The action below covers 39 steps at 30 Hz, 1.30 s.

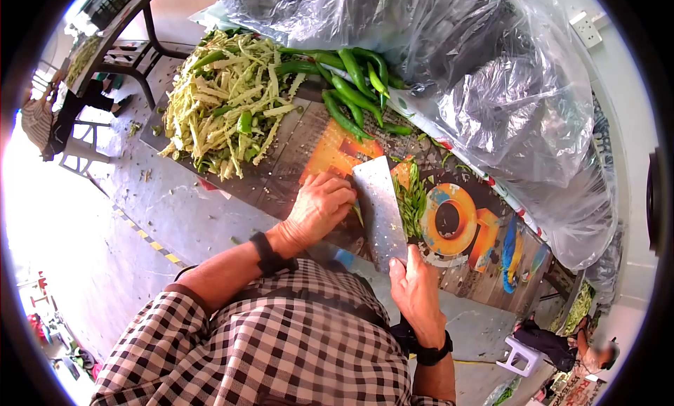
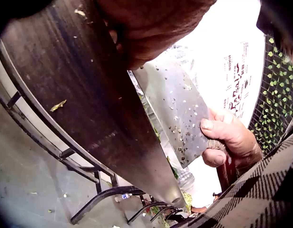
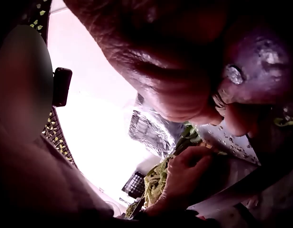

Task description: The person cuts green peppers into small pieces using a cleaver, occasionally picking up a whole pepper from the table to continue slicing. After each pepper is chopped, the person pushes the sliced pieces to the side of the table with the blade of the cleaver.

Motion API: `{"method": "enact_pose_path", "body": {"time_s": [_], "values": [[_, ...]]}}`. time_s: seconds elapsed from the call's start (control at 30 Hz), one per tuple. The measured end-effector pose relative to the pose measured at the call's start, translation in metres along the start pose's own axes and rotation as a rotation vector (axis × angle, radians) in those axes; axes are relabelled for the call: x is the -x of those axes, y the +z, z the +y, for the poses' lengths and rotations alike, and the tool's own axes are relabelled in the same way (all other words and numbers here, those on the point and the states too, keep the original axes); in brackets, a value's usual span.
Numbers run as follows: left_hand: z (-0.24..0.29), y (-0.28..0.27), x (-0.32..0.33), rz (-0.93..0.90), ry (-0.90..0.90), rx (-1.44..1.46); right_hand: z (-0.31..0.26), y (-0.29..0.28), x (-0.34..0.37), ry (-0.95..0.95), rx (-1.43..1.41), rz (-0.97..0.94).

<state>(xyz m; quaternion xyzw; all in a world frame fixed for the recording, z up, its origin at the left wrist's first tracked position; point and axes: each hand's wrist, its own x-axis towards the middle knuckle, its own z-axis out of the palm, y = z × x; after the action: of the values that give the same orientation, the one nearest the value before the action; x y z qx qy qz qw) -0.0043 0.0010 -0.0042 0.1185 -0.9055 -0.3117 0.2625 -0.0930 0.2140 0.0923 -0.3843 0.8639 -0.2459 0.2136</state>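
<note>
My right hand (image 1: 418, 286) grips the handle of a broad cleaver (image 1: 379, 202), its steel blade flecked with small seeds and bits. Just left of the blade, my left hand (image 1: 319, 206) is low over the table with its fingers curled. A thin green pepper (image 1: 359, 215) shows between those fingers and the cleaver; the rest of it is hidden. Sliced green pepper (image 1: 412, 202) lies in a heap along the blade's right side. In the left wrist view the right thumb (image 2: 208, 124) presses on the blade near the handle.
Whole green peppers (image 1: 354, 90) lie at the back of the printed table (image 1: 270, 185). Beside them rises a large pile of pale cut strips (image 1: 225, 111). A big clear plastic bag (image 1: 519, 118) leans over the far edge. Another person (image 1: 562, 346) is near a white stool (image 1: 521, 355) at lower right.
</note>
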Motion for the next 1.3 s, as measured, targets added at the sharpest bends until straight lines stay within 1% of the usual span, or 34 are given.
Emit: {"method": "enact_pose_path", "body": {"time_s": [0.17, 0.27, 0.37, 0.47, 0.6, 0.7, 0.8, 0.9, 0.93, 1.03, 1.17, 1.27, 1.3], "values": [[-0.001, 0.000, 0.001, -0.005, 0.001, 0.007, 0.001, 0.001, -0.003, 0.025, 0.004, -0.078], [0.000, -0.001, 0.000, -0.021, -0.003, -0.004, 0.000, 0.002, -0.005, -0.045, 0.080, -0.048], [-0.002, 0.001, 0.001, -0.005, 0.008, 0.005, -0.005, 0.004, -0.008, -0.048, 0.116, -0.069], [0.000, 0.002, 0.000, 0.010, 0.017, -0.017, -0.013, 0.004, -0.015, -0.097, 0.091, -0.090], [0.001, 0.001, -0.002, 0.015, 0.018, -0.026, -0.018, 0.008, -0.037, -0.086, 0.081, -0.090], [0.002, -0.001, -0.002, -0.002, 0.011, -0.027, -0.017, 0.011, -0.039, -0.097, 0.097, -0.066], [0.003, 0.000, -0.002, 0.015, 0.007, -0.033, -0.012, 0.003, -0.025, -0.055, 0.084, -0.079], [0.003, 0.000, -0.001, 0.008, -0.003, -0.035, 0.005, -0.003, -0.011, 0.046, 0.107, -0.026], [0.002, 0.000, 0.000, 0.004, -0.001, -0.033, 0.010, -0.007, -0.009, 0.047, 0.133, 0.016], [0.002, 0.000, -0.001, 0.017, 0.008, -0.024, 0.021, -0.013, -0.002, 0.173, 0.136, 0.095], [-0.001, 0.002, 0.002, 0.012, 0.003, -0.001, 0.022, -0.019, 0.013, 0.224, -0.058, 0.116], [0.000, 0.004, 0.001, 0.053, -0.032, 0.031, 0.022, -0.015, 0.024, 0.090, 0.039, 0.024], [0.000, 0.004, 0.002, 0.059, -0.030, 0.049, 0.024, -0.012, 0.027, 0.052, 0.035, 0.022]]}}
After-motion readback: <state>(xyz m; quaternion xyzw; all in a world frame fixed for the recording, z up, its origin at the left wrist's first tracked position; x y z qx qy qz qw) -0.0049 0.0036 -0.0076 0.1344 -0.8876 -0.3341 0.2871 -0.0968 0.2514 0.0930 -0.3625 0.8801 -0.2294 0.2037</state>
